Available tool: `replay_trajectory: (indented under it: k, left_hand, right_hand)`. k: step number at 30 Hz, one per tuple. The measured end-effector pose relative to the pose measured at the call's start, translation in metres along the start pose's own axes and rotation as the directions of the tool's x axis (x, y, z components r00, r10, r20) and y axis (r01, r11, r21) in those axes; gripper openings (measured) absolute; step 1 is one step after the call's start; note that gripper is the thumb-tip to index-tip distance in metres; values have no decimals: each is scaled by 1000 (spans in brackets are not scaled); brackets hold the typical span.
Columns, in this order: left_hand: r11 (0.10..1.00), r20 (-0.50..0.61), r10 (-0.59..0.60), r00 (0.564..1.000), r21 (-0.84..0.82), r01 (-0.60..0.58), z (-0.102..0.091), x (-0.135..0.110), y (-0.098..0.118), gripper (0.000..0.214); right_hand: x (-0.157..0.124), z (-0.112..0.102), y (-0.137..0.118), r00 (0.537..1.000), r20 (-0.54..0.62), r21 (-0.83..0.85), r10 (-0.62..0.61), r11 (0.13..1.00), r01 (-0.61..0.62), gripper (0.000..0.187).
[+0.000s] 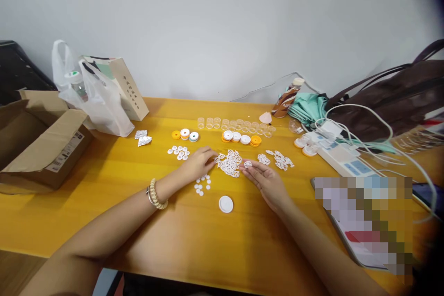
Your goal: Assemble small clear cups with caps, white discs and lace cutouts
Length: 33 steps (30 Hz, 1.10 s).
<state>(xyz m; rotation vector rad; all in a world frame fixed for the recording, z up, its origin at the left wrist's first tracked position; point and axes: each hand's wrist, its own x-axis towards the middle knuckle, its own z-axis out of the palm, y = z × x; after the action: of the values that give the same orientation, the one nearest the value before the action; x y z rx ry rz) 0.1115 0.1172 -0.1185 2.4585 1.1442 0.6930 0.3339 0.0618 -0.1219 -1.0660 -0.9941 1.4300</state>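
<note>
Between my hands lies a heap of small white openwork plastic pieces (229,164). My left hand (199,165) reaches to the heap's left edge, fingers curled together; whether a piece is between the fingertips is hard to see. At the heap's right side, my right hand (265,181) pinches a small white plastic piece (247,164) between thumb and fingers. Below my left wrist are several small white discs (199,187). Nearer to me, a round white lid (226,204) lies flat. Small white caps (180,151) sit beyond my left forearm.
A row of clear cups (239,125) stands behind orange and white round parts (245,139). More white pieces (282,161) lie right. An open cardboard box (52,148) and plastic bag (107,108) occupy the left. A power strip (347,157), cables, bottle (287,99) and brown bag (391,92) fill the right.
</note>
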Motion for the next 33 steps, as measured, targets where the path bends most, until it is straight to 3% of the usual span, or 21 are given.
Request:
replay_trajectory:
  k: [10, 15, 17, 19, 21, 24, 26, 29, 33]
  left_hand:
    - [998, -36, -9, 999, -65, 7, 3, 1, 4, 12]
    - [988, -100, -66, 993, -149, 51, -2, 1, 3, 14]
    - [958, -117, -151, 982, -262, 116, -4, 1, 5, 18]
    - [852, -86, -278, 957, -481, 205, -6, 1, 9, 20]
    - [660, 11, -365, 931, -702, 267, -9, 0, 14, 19]
    - [415, 152, -364, 919, -857, 306, -12, -3, 22, 17]
    - [316, 208, -352, 913, -891, 325, -14, -7, 25, 17]
    - [267, 228, -346, 910, -906, 329, -14, -13, 29, 16]
    - [301, 211, -295, 932, -905, 300, -14, -17, 36, 28]
  right_hand:
    - [-3, 4, -5, 998, -23, 22, 51, 998, -50, 25]
    - [-3, 5, -5, 999, -23, -6, 42, 999, -42, 27]
    - [-4, 6, -6, 999, -16, -9, 48, 999, -48, 27]
    - [-4, 7, -7, 999, -3, -10, 52, 999, -53, 28]
    - [-5, 8, -8, 999, 11, -13, 50, 999, -50, 28]
    - [-7, 10, -7, 999, 29, -19, 46, 999, -46, 23]
    - [-8, 11, -6, 998, 42, -21, 50, 999, -50, 21]
    - [-9, 12, -4, 995, 73, -19, 60, 998, -59, 21]
    - [-9, 12, -2, 991, 117, -13, 69, 998, -68, 24]
